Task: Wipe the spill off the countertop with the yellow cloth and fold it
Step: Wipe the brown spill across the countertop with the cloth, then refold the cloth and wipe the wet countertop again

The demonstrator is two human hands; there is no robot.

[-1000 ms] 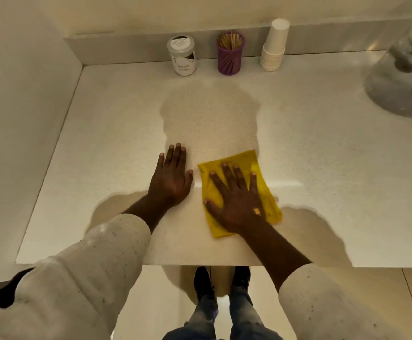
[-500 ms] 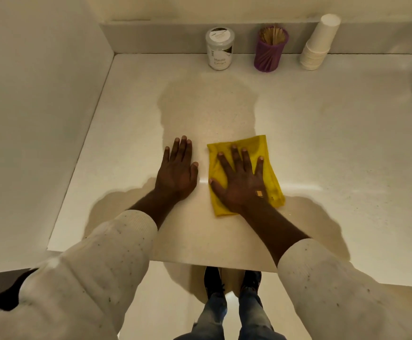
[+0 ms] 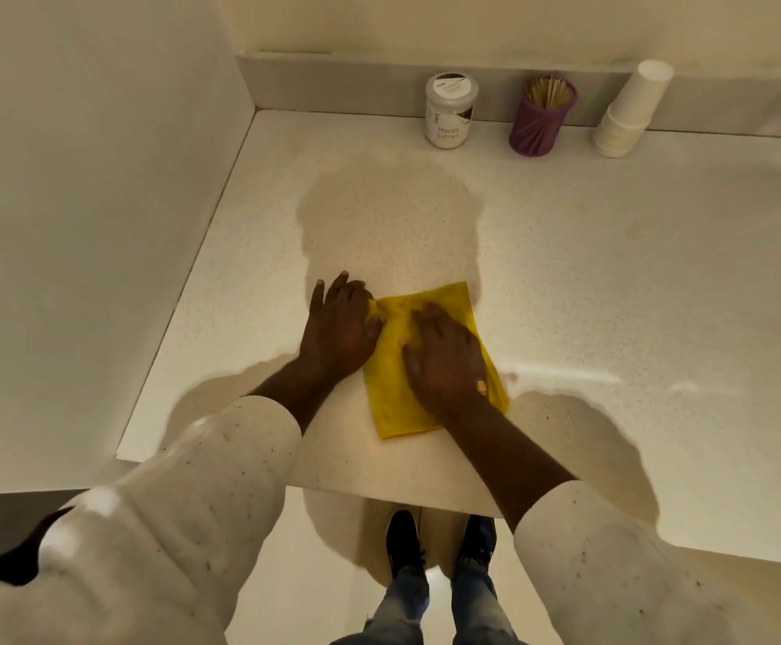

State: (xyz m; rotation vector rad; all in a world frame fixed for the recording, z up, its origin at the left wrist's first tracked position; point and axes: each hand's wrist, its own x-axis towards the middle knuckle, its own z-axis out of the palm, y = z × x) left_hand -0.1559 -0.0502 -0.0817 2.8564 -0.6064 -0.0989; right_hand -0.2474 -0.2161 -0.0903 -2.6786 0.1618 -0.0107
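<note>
Yellow cloth (image 3: 395, 402): it lies flat on the counter, close to the front edge, about in the middle between the left corner and the right side of the picture. It looks like a folded rectangle, a little turned, with its far right corner pointing away from the person.
Right hand (image 3: 444, 358): it rests palm down on top of the cloth, released, the fingers spread and slightly bent, pressing the cloth to the surface. It grasps nothing.
Left hand (image 3: 340, 330): it lies on the counter at the left edge of the cloth. The thumb side touches the cloth's near-left border; whether it pinches the cloth there I cannot tell. The other fingers are stretched forward on the bare surface.
Counter (image 3: 612, 281): white and speckled, with a wall on the left side and a low back edge.
Stain (image 3: 512, 377): a small brown spot on the counter just beside the right edge of the cloth.
Jar (image 3: 450, 110): white, with a lid, standing upright at the back edge.
Purple cup (image 3: 542, 118): upright, right of the jar, holding thin wooden sticks.
Paper cups (image 3: 630, 109): a white stack, leaning, at the back edge further right.
Sleeves (image 3: 202, 514): light knitted, pushed up on both forearms.
</note>
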